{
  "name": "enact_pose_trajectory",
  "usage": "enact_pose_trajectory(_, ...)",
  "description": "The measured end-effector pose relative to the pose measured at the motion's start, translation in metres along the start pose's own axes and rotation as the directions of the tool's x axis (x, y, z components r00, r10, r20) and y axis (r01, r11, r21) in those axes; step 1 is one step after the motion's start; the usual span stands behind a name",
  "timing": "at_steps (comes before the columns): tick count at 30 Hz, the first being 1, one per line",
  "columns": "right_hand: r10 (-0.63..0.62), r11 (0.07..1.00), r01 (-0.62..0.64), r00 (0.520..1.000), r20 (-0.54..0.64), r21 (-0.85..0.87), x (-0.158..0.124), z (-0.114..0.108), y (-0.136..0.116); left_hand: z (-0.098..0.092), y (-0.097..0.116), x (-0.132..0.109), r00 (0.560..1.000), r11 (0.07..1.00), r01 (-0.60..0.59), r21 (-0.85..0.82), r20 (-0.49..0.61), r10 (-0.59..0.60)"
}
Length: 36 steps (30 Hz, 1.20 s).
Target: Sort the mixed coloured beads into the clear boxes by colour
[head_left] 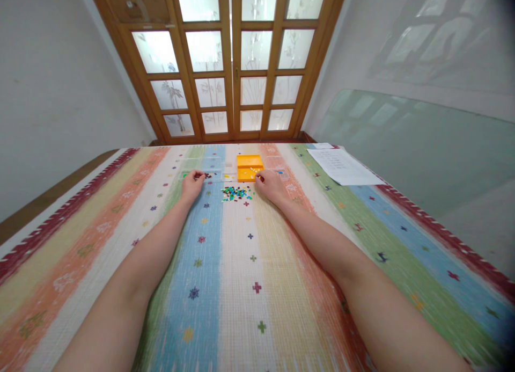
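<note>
My left hand (193, 185) is over a clear plastic tray (201, 162), fingertips pinched together beside some small dark pieces (210, 175). Whatever lies between those fingers is too small to make out. At the right front corner of an orange-yellow box (249, 160) is my right hand (270, 186), its fingers curled together; what they hold, if anything, is hidden. Small white pieces (253, 172) lie inside that box. Between the two hands, nearer to me, a loose pile of tiny green, blue, brown and white pieces (236, 194) rests on the cloth.
Another clear tray (277, 162), with a few blue pieces (280, 172), stands right of the box. Yellow pieces (227, 176) lie left of it. Printed paper sheets (341, 167) are at the far right. A striped tablecloth (241, 264) covers the table; glazed wooden doors (233, 77) stand beyond.
</note>
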State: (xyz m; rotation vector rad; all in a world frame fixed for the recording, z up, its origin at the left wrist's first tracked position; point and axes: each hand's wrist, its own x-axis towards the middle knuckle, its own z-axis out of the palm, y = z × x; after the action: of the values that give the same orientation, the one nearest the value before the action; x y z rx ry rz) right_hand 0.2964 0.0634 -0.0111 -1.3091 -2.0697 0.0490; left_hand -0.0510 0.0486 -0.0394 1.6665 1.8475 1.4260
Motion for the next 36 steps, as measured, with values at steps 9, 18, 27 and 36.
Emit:
enact_pose_trajectory(9,-0.010,1.000,0.010,1.000,0.012,0.012,0.000,0.001,-0.001,-0.002,0.001,0.003,0.994,0.990,0.101,-0.097,0.055,-0.096)
enact_pose_trajectory(18,-0.009,1.000,0.009,1.000,0.013,0.010,0.000,0.001,-0.001,-0.007,0.023,-0.010,0.985,0.987,-0.078,0.139,0.163,0.055)
enact_pose_trajectory(27,-0.017,1.000,0.017,1.000,0.008,-0.005,-0.001,0.003,0.000,0.005,0.044,-0.025,0.801,0.854,-0.474,0.217,0.508,0.316)
enact_pose_trajectory(36,-0.039,0.999,0.039,0.999,0.032,0.013,-0.002,0.001,-0.002,0.011,0.049,-0.029,0.803,0.846,-0.479,0.234,0.507,0.314)
